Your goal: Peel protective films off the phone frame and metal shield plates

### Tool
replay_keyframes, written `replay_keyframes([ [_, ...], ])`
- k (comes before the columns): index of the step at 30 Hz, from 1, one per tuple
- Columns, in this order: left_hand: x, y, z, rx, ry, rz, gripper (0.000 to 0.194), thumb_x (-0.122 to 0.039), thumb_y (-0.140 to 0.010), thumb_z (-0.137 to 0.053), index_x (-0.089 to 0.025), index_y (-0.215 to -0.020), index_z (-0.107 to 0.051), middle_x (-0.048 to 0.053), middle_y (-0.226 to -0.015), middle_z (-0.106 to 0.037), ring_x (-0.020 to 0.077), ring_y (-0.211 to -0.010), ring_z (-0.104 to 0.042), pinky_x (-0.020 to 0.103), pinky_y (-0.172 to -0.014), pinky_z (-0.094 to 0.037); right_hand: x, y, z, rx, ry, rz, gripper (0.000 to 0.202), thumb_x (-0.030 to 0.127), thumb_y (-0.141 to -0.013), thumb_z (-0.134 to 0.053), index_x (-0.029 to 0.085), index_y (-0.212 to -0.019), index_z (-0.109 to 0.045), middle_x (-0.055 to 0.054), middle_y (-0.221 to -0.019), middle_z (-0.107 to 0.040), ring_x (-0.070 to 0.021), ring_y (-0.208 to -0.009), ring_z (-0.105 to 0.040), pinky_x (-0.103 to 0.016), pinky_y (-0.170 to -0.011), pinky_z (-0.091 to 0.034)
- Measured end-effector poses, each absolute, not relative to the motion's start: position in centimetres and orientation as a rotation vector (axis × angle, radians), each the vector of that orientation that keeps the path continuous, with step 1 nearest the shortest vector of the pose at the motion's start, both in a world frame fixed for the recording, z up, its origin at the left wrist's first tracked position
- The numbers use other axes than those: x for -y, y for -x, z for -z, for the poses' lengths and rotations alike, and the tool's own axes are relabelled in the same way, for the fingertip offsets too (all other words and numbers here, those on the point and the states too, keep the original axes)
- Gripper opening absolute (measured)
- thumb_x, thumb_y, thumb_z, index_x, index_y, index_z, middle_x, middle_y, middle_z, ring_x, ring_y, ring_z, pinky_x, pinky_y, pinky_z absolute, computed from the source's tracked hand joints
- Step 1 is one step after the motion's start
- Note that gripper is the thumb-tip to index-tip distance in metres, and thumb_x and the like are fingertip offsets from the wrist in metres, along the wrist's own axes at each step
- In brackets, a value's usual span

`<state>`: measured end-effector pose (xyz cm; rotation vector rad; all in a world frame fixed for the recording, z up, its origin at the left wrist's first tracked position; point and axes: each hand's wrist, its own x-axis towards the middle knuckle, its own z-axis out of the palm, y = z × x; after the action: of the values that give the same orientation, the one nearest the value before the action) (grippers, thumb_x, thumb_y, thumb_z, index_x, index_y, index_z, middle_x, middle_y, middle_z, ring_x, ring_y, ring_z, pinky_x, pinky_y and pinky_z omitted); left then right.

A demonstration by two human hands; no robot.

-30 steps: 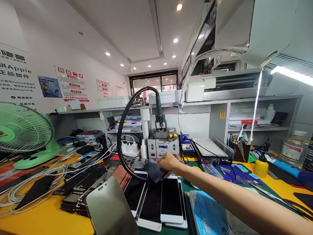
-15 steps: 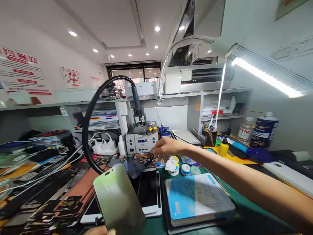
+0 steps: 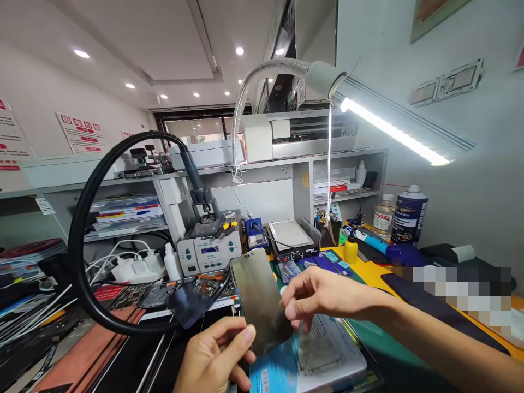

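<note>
In the lower middle of the frame both hands meet at a thin phone panel [image 3: 258, 297], grey and a little reflective, with rounded corners. The panel stands almost upright, leaning slightly to the left, and its top edge reaches up in front of the grey machine behind it. The left hand [image 3: 215, 357] comes from the bottom edge of the frame and grasps the panel at its lower part: the thumb lies on the front face near the bottom, and the other fingers are curled behind it. The right hand [image 3: 323, 295] comes in from the right side of the frame and touches the right edge of the panel, the thumb and the fingertips pinching it near the lower right corner. So the panel sits between the two hands, above the left one and to the left of the right one.

Just below the hands lies a blue and white booklet [image 3: 315, 357] on a dark green mat [image 3: 370, 333]. To the left, a thick black hose [image 3: 88, 245] makes a big loop across the left half of the frame. Behind the panel, in the middle, stands a grey soldering station [image 3: 208, 254]. At the upper right a long lamp [image 3: 393, 128] shines, and a yellow bottle [image 3: 350, 251] stands at the right of middle.
</note>
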<state>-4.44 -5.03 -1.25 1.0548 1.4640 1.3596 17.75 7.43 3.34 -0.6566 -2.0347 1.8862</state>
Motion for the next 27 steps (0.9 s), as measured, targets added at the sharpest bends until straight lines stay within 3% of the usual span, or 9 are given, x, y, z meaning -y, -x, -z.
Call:
replay_keyframes([
  [6, 3.1, 3.0, 0.6, -1.423, -1.097, -1.337, 0.051, -0.057, -0.069, -0.084, -0.011, -0.090, -0.076, 0.002, -0.060, -0.069, 0.0106, -0.039, -0.060, 0.019, -0.041, -0.048, -7.9, -18.2, -2.2, 1.928, 0.712, -1.802, 0.030, 0.043, -0.077, -0.082, 0.014, -0.073, -0.075, -0.001, -0.065, -0.071, -0.0119, -0.057, -0.065, -0.022, -0.059, -0.053],
  [11, 2.3, 2.9, 0.6, -1.406, -1.119, -1.289, 0.053, -0.055, -0.071, -0.082, -0.008, -0.093, -0.076, 0.003, -0.061, -0.069, 0.0112, -0.038, -0.061, 0.019, -0.040, -0.048, -8.1, -18.4, -1.9, 1.869, 0.739, -1.827, 0.035, 0.048, -0.071, -0.083, 0.016, -0.069, -0.072, 0.000, -0.061, -0.067, -0.0148, -0.056, -0.065, -0.026, -0.059, -0.056],
  [18, 1.8, 2.7, 1.0, -1.418, -1.141, -1.279, 0.051, -0.052, -0.075, -0.081, -0.006, -0.097, -0.076, 0.005, -0.063, -0.070, 0.0093, -0.038, -0.059, 0.018, -0.039, -0.046, -7.6, -18.6, -1.4, 1.920, 0.837, -1.592, 0.029, 0.043, -0.077, -0.075, 0.015, -0.069, -0.070, -0.001, -0.060, -0.065, -0.0144, -0.052, -0.059, -0.027, -0.056, -0.051],
  [24, 2.7, 3.3, 0.8, -1.403, -1.121, -1.369, 0.063, -0.059, -0.068, -0.084, -0.011, -0.109, -0.075, 0.013, -0.098, -0.077, 0.0143, -0.056, -0.065, 0.023, -0.044, -0.053, -5.7, -19.5, -1.1, 2.187, 0.737, -0.880, 0.010, 0.018, -0.084, -0.065, 0.018, -0.077, -0.073, -0.001, -0.072, -0.062, -0.0146, -0.066, -0.051, -0.027, -0.062, -0.039],
  [27, 3.4, 4.1, 1.1, -1.330, -1.102, -1.326, 0.061, -0.065, -0.063, -0.085, -0.017, -0.101, -0.080, 0.007, -0.084, -0.077, 0.0132, -0.048, -0.064, 0.023, -0.045, -0.052, -4.7, -20.0, -0.4, 2.434, 0.506, -0.217, 0.022, 0.008, -0.089, -0.053, 0.018, -0.082, -0.072, -0.002, -0.072, -0.063, -0.0143, -0.060, -0.052, -0.027, -0.056, -0.039],
])
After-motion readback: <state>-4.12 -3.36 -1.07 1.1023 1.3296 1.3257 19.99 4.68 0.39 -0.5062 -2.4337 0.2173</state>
